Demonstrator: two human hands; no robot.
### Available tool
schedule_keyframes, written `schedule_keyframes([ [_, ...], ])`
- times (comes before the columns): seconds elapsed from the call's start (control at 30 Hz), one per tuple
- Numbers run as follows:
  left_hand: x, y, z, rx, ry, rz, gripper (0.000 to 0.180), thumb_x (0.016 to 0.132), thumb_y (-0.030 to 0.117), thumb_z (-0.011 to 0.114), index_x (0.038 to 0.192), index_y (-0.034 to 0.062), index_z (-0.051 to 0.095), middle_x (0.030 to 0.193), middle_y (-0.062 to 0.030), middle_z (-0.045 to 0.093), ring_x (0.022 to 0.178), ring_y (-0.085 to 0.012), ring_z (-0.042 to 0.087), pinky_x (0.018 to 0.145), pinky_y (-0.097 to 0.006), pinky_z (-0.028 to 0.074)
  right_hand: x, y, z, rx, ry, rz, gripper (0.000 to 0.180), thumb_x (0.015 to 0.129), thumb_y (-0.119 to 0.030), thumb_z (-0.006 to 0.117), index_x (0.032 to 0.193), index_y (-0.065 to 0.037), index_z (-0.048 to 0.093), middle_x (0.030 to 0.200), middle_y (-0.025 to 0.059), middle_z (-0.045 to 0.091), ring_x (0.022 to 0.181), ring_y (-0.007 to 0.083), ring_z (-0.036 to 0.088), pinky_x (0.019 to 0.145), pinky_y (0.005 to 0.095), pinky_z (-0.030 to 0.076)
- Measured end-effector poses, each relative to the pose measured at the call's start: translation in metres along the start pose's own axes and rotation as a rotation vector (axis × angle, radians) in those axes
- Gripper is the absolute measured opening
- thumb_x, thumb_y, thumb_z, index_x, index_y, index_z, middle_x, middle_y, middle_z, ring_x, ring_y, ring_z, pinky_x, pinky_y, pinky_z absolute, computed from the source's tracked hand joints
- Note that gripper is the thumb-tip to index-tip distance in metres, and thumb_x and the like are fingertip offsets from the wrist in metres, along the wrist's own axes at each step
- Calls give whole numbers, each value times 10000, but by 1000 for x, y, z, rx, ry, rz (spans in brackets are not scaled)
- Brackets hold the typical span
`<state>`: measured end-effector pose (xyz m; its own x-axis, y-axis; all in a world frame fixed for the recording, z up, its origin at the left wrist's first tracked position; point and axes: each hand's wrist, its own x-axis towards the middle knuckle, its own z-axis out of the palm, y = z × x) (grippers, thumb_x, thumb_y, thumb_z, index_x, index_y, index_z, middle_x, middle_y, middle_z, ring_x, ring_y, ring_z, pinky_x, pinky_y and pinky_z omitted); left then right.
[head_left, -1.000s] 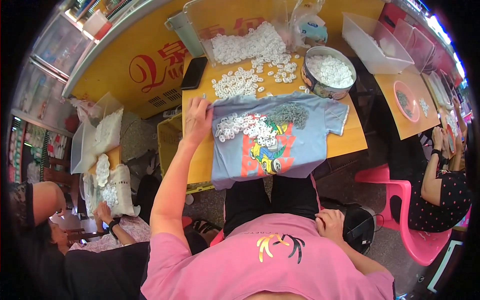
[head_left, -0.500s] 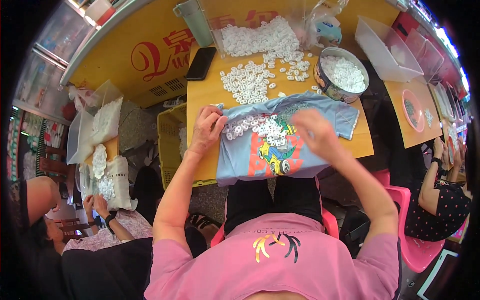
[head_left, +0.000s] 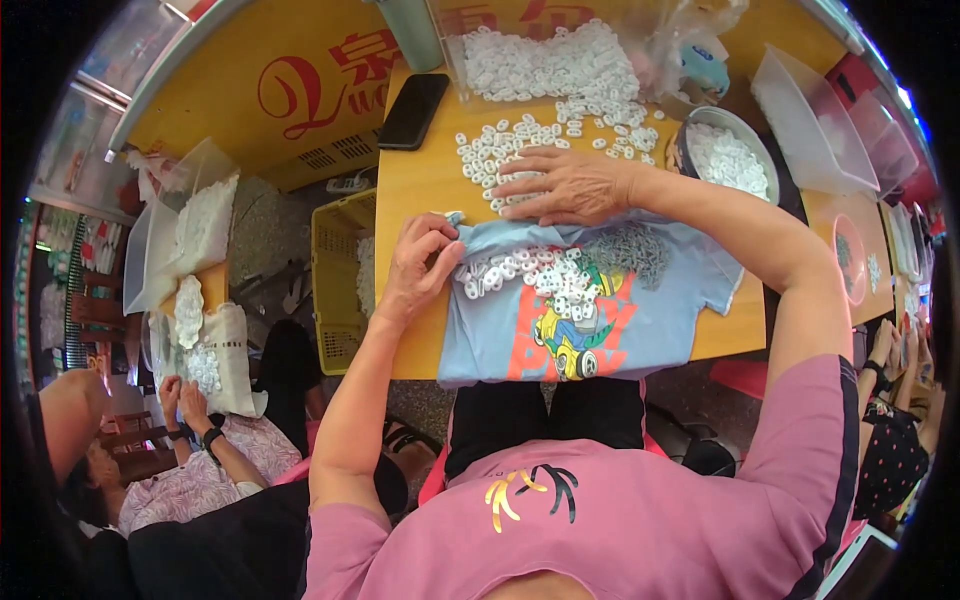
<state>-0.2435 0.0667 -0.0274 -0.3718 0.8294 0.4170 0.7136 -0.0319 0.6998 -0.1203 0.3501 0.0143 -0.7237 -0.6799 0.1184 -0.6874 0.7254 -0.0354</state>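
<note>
A light blue T-shirt [head_left: 640,335] with a cartoon print lies over the near edge of the wooden table. My left hand [head_left: 420,262] is closed on its upper left corner, fingers curled. My right hand [head_left: 572,186] is spread flat, palm down, over a pile of small white oval plastic pieces with holes [head_left: 495,150] beyond the shirt; its palm hides part of them. On the shirt rest more white pieces [head_left: 568,284], some in a row toward my left hand, some heaped in the middle. Beside them sits a heap of tiny grey parts [head_left: 632,255], too small to name.
Farther back are a clear bin [head_left: 545,65] spilling white pieces, a black phone [head_left: 414,112], a green bottle [head_left: 412,35] and a round tin [head_left: 725,160] of white pieces. A yellow crate [head_left: 335,285] stands left of the table. Other people work at both sides.
My right hand has moved from above the shirt's grey heap, away from me and leftward, onto the white pile. My left hand keeps its place at the shirt's corner. The view has shifted slightly.
</note>
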Motion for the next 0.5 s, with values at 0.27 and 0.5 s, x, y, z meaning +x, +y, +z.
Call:
schedule_keyframes([
  [0.27, 3, 0, -2, -29, -61, -65, 126, 849, 44, 657, 788, -10, 561, 992, -101, 594, 1040, -285, 533, 904, -367, 425, -1, 24, 21, 195, 80, -45, 351, 911, -274, 591, 1227, -121, 592, 1411, 98, 463, 1369, 331, 348, 1140, 498, 274],
  [0.5, 4, 1, -2, -15, -7, -44, 149, 804, 23, 685, 741, -6, 553, 950, -98, 599, 989, -289, 546, 830, -367, 438, 6, 46, 34, 149, 253, 117, 339, 828, -199, 677, 1143, -96, 608, 1388, 118, 473, 1310, 338, 418, 1117, 502, 303],
])
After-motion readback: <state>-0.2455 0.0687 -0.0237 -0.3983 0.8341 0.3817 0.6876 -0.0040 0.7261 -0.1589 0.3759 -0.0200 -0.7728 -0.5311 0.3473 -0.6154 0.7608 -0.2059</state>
